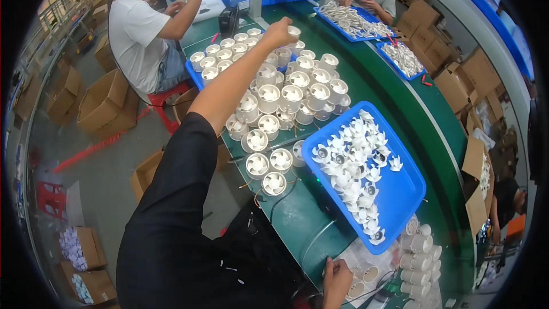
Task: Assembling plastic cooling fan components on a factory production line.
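My left arm reaches far across the bench. At its end my left hand (278,34) is closed round a white fan housing (294,31), above the far rows of others like it. Under and beside that forearm stand many white cylindrical fans (269,98), some stacked, with bladed wheels inside and thin wires at the nearest ones. My right hand (337,279) is low at the bench's near edge, fingers curled; what they hold, if anything, is hidden. Close by it are white cylinders (370,274) on clear plastic. A blue tray (400,206) holds loose white fan wheels (357,160).
Stacked white cylinders (417,260) stand at the near right. Beyond the green belt (394,109) lie blue trays of white parts (351,23). Two people work at the far side, one on a red stool (166,109). Cardboard boxes (108,103) stand on the floor at left.
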{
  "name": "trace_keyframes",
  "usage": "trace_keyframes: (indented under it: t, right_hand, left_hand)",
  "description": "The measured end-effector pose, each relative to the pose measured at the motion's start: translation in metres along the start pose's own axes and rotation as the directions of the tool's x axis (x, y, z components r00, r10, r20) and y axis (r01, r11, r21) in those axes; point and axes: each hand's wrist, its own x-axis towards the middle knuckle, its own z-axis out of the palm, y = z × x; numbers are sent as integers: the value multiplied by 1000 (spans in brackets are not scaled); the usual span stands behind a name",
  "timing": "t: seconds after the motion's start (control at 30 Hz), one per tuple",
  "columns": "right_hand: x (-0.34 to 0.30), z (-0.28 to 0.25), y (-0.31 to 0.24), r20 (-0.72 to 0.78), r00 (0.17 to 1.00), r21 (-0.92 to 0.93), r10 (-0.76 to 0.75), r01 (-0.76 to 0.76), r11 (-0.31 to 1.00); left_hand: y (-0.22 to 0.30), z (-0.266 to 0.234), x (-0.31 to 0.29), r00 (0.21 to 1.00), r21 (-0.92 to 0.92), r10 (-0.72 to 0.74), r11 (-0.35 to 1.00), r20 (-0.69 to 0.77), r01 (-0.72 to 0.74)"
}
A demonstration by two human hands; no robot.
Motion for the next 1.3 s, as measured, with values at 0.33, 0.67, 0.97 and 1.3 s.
trace_keyframes:
  t: [0.33, 0.67, 0.97, 1.3]
  right_hand:
    - [3, 0, -10, -112, 990, -19, 90, -93, 995]
    - [-1, -5, -17, -57, 985, -19, 160, -161, 987]
    - [-23, -23, -27, -32, 995, 219, 98, -88, 972]
    - [-56, -62, -8, -313, 825, -42, 471, -507, 861]
  left_hand:
    - [7, 32, 1, 952, 145, -53, 989, 302, 9]
    - [0, 42, 10, 965, 48, 117, 990, 235, -132]
    - [133, -62, -194, 869, -395, 430, 863, 245, -316]
    - [180, 14, -456, 646, -668, 601, 721, 470, -185]
